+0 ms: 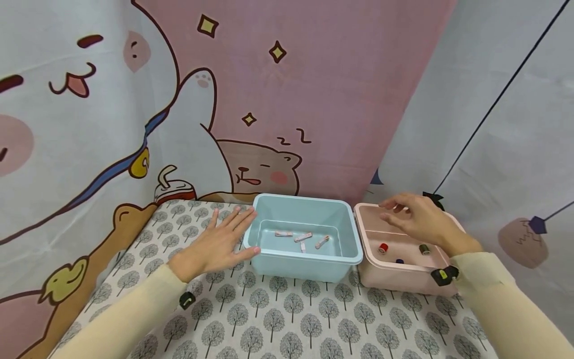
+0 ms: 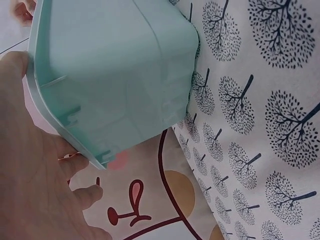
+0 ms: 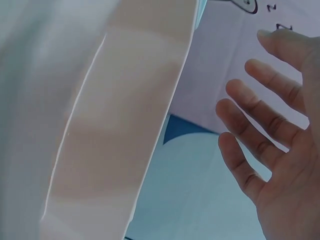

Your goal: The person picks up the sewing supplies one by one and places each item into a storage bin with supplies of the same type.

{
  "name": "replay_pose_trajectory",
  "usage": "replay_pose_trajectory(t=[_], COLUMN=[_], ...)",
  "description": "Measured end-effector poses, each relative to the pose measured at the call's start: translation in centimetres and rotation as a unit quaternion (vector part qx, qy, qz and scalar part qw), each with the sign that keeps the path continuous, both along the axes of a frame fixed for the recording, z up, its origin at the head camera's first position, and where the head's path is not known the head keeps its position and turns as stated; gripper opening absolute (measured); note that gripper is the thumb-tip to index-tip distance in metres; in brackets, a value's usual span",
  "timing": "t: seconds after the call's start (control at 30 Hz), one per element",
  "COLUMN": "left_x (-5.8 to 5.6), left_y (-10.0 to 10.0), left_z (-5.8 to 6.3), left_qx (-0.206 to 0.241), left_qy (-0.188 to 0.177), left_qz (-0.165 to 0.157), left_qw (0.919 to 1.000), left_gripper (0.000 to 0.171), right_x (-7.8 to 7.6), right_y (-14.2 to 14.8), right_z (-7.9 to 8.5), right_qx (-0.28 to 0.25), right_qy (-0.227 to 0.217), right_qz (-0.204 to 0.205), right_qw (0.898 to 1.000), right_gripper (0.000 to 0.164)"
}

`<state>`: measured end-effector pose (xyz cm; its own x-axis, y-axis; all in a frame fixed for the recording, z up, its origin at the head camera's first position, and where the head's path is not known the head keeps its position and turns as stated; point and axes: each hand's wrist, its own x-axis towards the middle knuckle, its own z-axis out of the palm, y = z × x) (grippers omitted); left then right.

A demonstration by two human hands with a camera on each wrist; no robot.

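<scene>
My left hand [image 1: 218, 245], fingers spread and straight, is at the left end of a light blue plastic bin [image 1: 296, 269]. In the left wrist view its thumb and fingertips lie right at the bin's rim [image 2: 70, 135]. Several small pale strip-like pieces [image 1: 303, 237] lie on the bin's floor. Over the pink bin [image 1: 403, 279] hovers my right hand [image 1: 423, 222], fingers loosely bent and holding nothing; the right wrist view shows them spread apart. Inside the pink bin are a red spool [image 1: 383, 248], a dark green spool [image 1: 424, 249] and a small dark blue piece [image 1: 400, 261], partly hidden by the front rim.
Both bins stand side by side on a tree-print cloth [image 1: 278, 319], close to the back edge. Behind rises a hanging cartoon-print sheet [image 1: 341, 99]. A black strap with a small device [image 1: 444, 275] is on the right wrist, and another small device [image 1: 187, 299] on the left.
</scene>
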<state>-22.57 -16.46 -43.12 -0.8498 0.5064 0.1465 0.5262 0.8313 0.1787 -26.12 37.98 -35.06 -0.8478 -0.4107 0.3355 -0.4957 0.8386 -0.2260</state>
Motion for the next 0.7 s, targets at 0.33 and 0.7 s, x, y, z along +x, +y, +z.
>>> replay_pose_trajectory(t=[0.33, 0.7], left_x=[0.1, 0.5], left_y=[-0.2, -0.3], left_z=[0.3, 0.4], left_qx=[0.005, 0.003], left_qy=[-0.002, 0.016], left_qz=[0.0, 0.012], left_qw=[1.0, 0.9998], left_gripper=[0.1, 0.101], right_x=[2.3, 5.0], right_y=[-2.5, -5.5], right_z=[-0.9, -2.9], right_qx=[-0.008, -0.018], right_qy=[0.064, 0.115], right_qz=[0.017, 0.047], right_qw=[0.998, 0.992], right_gripper=[0.026, 0.026])
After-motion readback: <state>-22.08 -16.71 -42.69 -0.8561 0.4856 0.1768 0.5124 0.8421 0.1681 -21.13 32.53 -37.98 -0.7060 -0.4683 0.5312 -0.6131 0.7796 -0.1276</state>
